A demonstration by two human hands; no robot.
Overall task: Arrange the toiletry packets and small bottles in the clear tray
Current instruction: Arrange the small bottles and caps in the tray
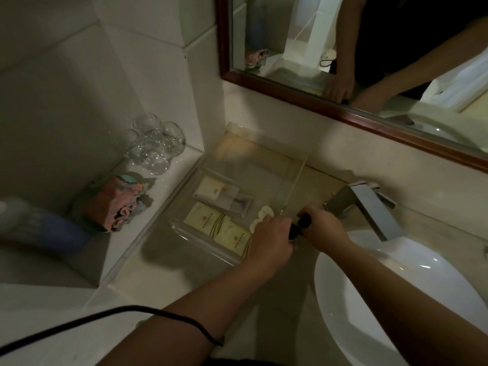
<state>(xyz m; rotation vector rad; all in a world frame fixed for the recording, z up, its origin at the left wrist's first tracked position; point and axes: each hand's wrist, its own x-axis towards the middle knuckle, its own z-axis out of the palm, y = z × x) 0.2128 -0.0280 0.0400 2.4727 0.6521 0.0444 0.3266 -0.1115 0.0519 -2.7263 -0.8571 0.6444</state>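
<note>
The clear tray (237, 133) lies on the counter left of the faucet. Inside it are two cream packets (208, 219) near the front, a white packet (215, 191) and a grey sachet (241, 203) behind them, and small white round pieces (265, 211) by the right wall. My left hand (272, 239) rests over the tray's front right corner, fingers curled around a small black bottle (294, 232). My right hand (323, 228) grips a second small black bottle (305, 220) just right of the tray wall. Both bottles are mostly hidden by fingers.
Upturned drinking glasses (155, 143) and a folded pink cloth (116, 204) sit on the raised ledge to the left. A chrome faucet (369, 207) and white basin (396, 294) are on the right. A framed mirror (369, 62) hangs behind. A black cable (105, 318) crosses my left forearm.
</note>
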